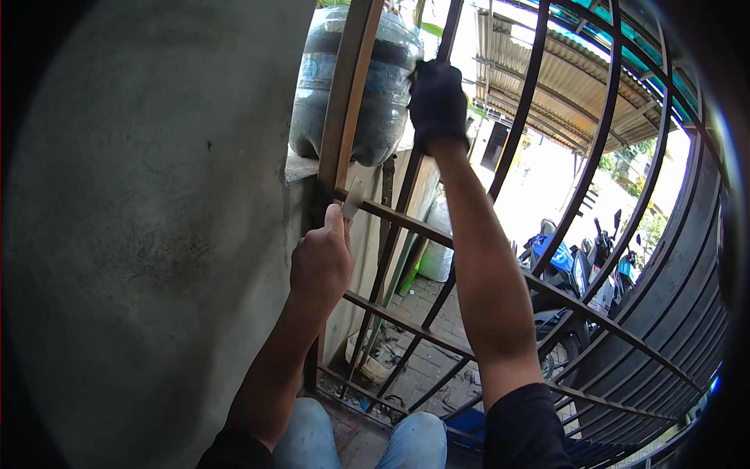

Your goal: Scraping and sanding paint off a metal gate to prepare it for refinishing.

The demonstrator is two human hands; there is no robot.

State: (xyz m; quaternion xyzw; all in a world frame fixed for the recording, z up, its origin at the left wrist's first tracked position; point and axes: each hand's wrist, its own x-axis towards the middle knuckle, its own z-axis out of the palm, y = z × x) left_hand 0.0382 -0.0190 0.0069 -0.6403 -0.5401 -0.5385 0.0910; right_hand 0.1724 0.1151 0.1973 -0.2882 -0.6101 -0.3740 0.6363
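My bare left hand (322, 254) is closed, its thumb pressed on a thin, flat, pale grey piece (354, 198). That piece touches a horizontal bar of a brown metal grille (422, 228), close to where the bar meets the upright frame (348, 102). Its exact kind is hard to make out. Higher up and to the right, my right hand (439, 103) wears a black glove and is closed around an upright bar of the grille. The glove hides the fingers and part of that bar.
A bare grey wall (156, 234) stands close on my left. Beyond the grille, a large plastic bottle (387, 94) with dark contents sits on a ledge. Motorcycles (582, 266) are parked on the right, and a white sack (437, 238) and a dirty pale container (376, 356) stand on paving.
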